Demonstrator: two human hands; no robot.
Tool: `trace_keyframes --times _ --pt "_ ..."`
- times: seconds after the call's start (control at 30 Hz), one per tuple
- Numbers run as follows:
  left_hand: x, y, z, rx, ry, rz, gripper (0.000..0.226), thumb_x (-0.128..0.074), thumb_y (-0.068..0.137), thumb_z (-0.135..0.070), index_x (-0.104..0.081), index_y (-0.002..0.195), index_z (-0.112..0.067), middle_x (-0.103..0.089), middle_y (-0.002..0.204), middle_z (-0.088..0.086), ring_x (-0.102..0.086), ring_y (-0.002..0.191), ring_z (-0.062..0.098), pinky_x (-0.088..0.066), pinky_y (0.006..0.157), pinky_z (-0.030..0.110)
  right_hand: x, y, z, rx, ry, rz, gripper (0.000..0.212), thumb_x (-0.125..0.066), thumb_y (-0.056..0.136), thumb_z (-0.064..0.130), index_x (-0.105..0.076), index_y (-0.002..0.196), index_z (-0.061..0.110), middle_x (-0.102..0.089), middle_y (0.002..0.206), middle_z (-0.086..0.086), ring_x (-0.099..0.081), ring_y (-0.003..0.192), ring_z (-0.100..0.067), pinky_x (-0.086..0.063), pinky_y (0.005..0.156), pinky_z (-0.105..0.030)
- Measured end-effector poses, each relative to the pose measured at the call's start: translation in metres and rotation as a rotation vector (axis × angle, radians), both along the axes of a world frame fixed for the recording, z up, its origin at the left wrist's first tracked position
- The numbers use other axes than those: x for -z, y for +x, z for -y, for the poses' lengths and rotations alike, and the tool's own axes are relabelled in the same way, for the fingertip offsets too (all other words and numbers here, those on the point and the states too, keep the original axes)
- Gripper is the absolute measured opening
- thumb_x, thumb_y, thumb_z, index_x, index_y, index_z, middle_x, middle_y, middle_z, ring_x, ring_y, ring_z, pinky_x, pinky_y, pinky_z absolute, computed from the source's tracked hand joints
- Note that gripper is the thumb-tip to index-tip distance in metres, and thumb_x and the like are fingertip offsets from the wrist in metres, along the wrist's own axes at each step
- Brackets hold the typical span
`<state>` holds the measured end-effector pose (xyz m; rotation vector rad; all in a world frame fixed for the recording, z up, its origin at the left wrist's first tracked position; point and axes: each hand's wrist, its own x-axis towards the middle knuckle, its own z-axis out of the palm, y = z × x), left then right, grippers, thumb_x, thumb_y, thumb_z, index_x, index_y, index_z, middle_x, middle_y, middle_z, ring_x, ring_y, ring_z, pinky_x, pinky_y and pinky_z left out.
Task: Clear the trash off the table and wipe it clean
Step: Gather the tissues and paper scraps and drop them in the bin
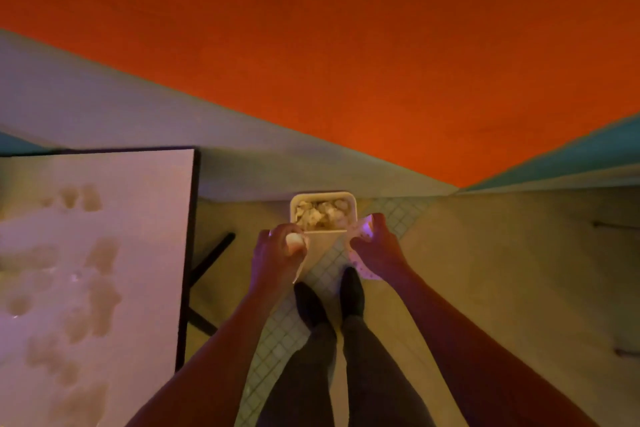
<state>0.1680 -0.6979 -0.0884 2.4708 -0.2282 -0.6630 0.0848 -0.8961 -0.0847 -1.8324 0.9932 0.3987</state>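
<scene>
A small square trash bin (354,199) stands on the floor against the wall, filled with crumpled pale paper (320,213). My left hand (275,255) hovers just in front of the bin's near left corner, closed around a pale crumpled wad (295,242). My right hand (375,246) is by the bin's near right corner, gripping a white patterned cloth or wrapper (360,265) that hangs down from it. The white table (145,218) sits at the left, its top marked with several wet brownish smears (100,291).
An orange wall (346,45) rises behind the bin, with a pale baseboard below it. My legs and dark shoes (351,291) stand on a tiled floor strip. The table's black legs (207,260) reach toward the bin.
</scene>
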Motion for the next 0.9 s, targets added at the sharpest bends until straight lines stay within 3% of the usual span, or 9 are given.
trace_keyframes --times 0.1,0.17,0.27,0.33,0.5,0.67,0.8,0.9 --pt "0.042 0.005 -0.002 0.0 0.01 -0.018 0.036 -0.078 0.074 -0.033 -0.066 0.107 -0.038 -0.058 0.103 -0.002 -0.049 0.078 0.001 -0.031 0.061 0.006 0.037 0.001 -0.003 0.026 -0.01 -0.031 0.041 -0.064 0.086 0.019 -0.042 0.121 0.015 -0.056 0.101 -0.007 -0.062 0.098 -0.035 -0.043 0.073 -0.033" --pt "0.064 0.009 -0.001 -0.006 0.02 -0.032 0.037 -0.077 0.075 -0.031 -0.065 0.109 -0.038 -0.055 0.104 -0.002 -0.047 0.076 0.0 -0.034 0.062 0.012 0.059 0.005 -0.004 0.033 -0.014 -0.04 0.039 -0.061 0.087 0.019 -0.04 0.12 0.018 -0.058 0.104 -0.01 -0.062 0.097 -0.036 -0.042 0.073 -0.033" --pt "0.105 0.015 0.003 -0.001 0.042 -0.052 0.034 -0.074 0.078 -0.028 -0.064 0.109 -0.038 -0.05 0.106 -0.003 -0.055 0.087 0.014 -0.04 0.074 0.025 0.1 0.015 -0.007 0.05 -0.019 -0.032 0.031 -0.057 0.091 0.024 -0.037 0.114 0.024 -0.062 0.113 -0.015 -0.063 0.096 -0.036 -0.048 0.075 -0.038" --pt "0.132 0.021 0.009 0.009 0.049 -0.054 0.031 -0.073 0.08 -0.028 -0.063 0.107 -0.038 -0.049 0.105 -0.003 -0.058 0.092 0.022 -0.043 0.076 0.028 0.126 0.024 -0.006 0.019 -0.048 -0.018 0.038 -0.058 0.092 0.021 -0.037 0.123 0.018 -0.062 0.116 -0.017 -0.063 0.099 -0.038 -0.05 0.077 -0.041" --pt "0.214 0.039 0.027 0.024 0.058 -0.035 0.03 -0.07 0.082 -0.03 -0.061 0.109 -0.04 -0.049 0.107 0.0 -0.06 0.093 0.025 -0.05 0.076 0.033 0.201 0.046 0.001 -0.013 -0.065 0.034 0.04 -0.057 0.091 0.019 -0.034 0.124 0.025 -0.064 0.114 -0.012 -0.068 0.092 -0.034 -0.059 0.073 -0.052" --pt "0.296 0.064 0.045 0.028 0.079 0.004 0.035 -0.068 0.084 -0.03 -0.06 0.117 -0.037 -0.05 0.116 0.003 -0.059 0.098 0.028 -0.047 0.075 0.032 0.287 0.074 0.013 -0.05 -0.155 0.027 0.046 -0.057 0.096 0.017 -0.035 0.136 0.021 -0.062 0.118 -0.011 -0.063 0.1 -0.031 -0.053 0.071 -0.039" --pt "0.359 0.088 0.062 0.011 0.062 0.025 0.033 -0.067 0.084 -0.032 -0.06 0.115 -0.039 -0.051 0.124 0.002 -0.059 0.105 0.027 -0.051 0.083 0.036 0.352 0.098 0.016 -0.096 -0.193 0.064 0.041 -0.058 0.094 0.017 -0.038 0.13 0.021 -0.064 0.12 -0.012 -0.065 0.102 -0.032 -0.054 0.075 -0.039" --pt "0.408 0.103 0.072 0.003 0.083 0.043 0.033 -0.069 0.082 -0.032 -0.061 0.114 -0.038 -0.053 0.122 0.001 -0.059 0.108 0.027 -0.05 0.083 0.036 0.407 0.115 0.016 -0.124 -0.169 0.076 0.048 -0.065 0.086 0.014 -0.043 0.128 0.02 -0.062 0.118 -0.006 -0.062 0.104 -0.027 -0.047 0.076 -0.033"
